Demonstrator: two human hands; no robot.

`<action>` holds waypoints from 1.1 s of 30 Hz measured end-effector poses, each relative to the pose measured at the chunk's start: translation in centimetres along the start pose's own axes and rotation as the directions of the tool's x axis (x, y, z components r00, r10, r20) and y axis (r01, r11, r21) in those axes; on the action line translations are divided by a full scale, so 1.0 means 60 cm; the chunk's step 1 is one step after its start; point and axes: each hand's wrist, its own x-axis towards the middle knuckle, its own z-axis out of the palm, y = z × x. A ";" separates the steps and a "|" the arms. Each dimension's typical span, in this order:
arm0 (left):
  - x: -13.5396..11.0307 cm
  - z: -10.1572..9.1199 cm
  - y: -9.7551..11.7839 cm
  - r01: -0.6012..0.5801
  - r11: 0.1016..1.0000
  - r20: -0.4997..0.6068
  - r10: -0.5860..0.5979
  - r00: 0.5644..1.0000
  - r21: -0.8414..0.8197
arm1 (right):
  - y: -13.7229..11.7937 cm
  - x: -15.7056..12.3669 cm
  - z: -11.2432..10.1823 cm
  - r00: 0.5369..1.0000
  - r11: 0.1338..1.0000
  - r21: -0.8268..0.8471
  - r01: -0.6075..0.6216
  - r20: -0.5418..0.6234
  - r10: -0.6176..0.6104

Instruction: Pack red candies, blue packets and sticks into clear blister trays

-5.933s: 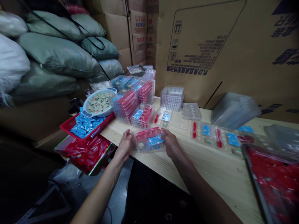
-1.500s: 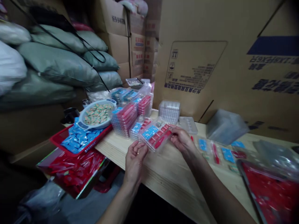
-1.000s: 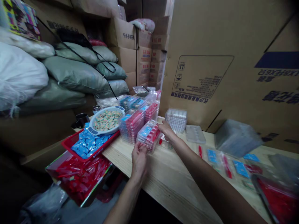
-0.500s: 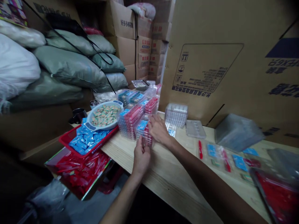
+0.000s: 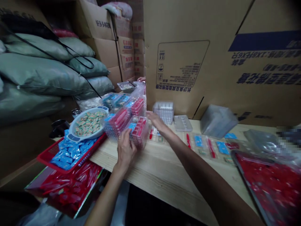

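Observation:
My left hand (image 5: 125, 150) grips the near side of a stack of clear plastic blister trays (image 5: 139, 131) holding red and blue packets. My right hand (image 5: 158, 124) reaches along the stack's far right side, fingers flat and together, and seems to touch its corner. That stack stands on a pale wooden table (image 5: 155, 175), right next to a taller stack of filled trays (image 5: 117, 124). Part of the stack's lower edge is hidden behind my left fingers.
A red basket of blue packets (image 5: 70, 152) and a white bowl of sweets (image 5: 87, 124) stand left. Red packets fill a box (image 5: 70, 191) below. Filled trays (image 5: 207, 146) and a red-filled tray (image 5: 265, 188) lie right. Cardboard cartons and sacks form the back.
The tray held between my hands earlier now stands on the table against the taller stack. My right hand has moved farther back along it, and the view has swung slightly left.

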 end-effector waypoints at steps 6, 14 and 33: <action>0.045 -0.024 -0.003 -0.240 0.965 0.356 0.191 0.915 0.101 | 0.084 -0.070 -0.119 0.940 0.959 0.172 -0.227 -0.217 0.262; 0.064 0.005 -0.016 -0.262 0.942 0.467 0.140 0.873 0.208 | 0.158 -0.313 -0.128 0.963 0.983 -0.025 -0.181 -0.206 0.172; -0.018 0.236 0.159 0.005 0.955 0.442 -0.142 0.885 0.296 | 0.194 -0.430 -0.136 0.954 0.961 -0.278 0.003 -0.289 -0.086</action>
